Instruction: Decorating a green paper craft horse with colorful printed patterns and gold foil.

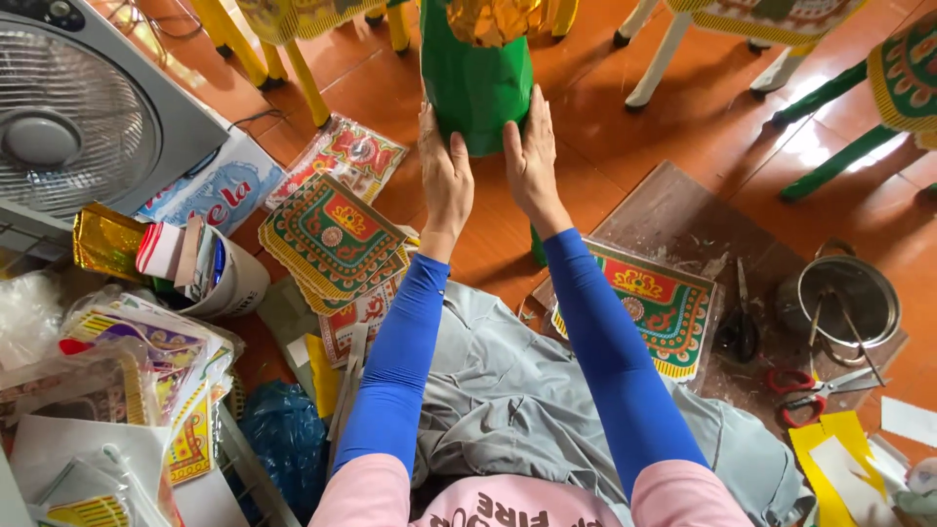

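We see both hands raised in front of us, pressed flat against the lower end of a green paper form [475, 83] that stands over the tiled floor [605, 156]. Left hand [444, 176]: palm on the form's left lower edge, fingers extended upward, open and pressing, not wrapped round. Right hand [532, 161]: same posture on the right edge, fingers straight, thumb toward the middle. Judgement: the two palms squeeze the form from either side, likely to steady it or to smooth its surface; nothing is pinched between fingers. Gold foil [493, 20] shows at the top of the form.

Around us on the floor:
- a stack of printed paper squares [332, 239], red, green and yellow, just left of the left forearm; one more printed square [659, 307] lies right of the right forearm, on a brown board [683, 210].
- black scissors [739, 327] and red-handled scissors [815, 385] on the same board, near the right side, within reach.
- a metal pot [847, 298] with sticks in it, beside the scissors; contents not clear.
- yellow paper strips [830, 454] at lower right.
- a white cup [229, 278] stuffed with papers at left, and a fan [73, 122] at upper left.
- yellow, white and green furniture legs at the top; the white leg [656, 59] is nearest the form.

Grey cloth [527, 400] covers our lap.
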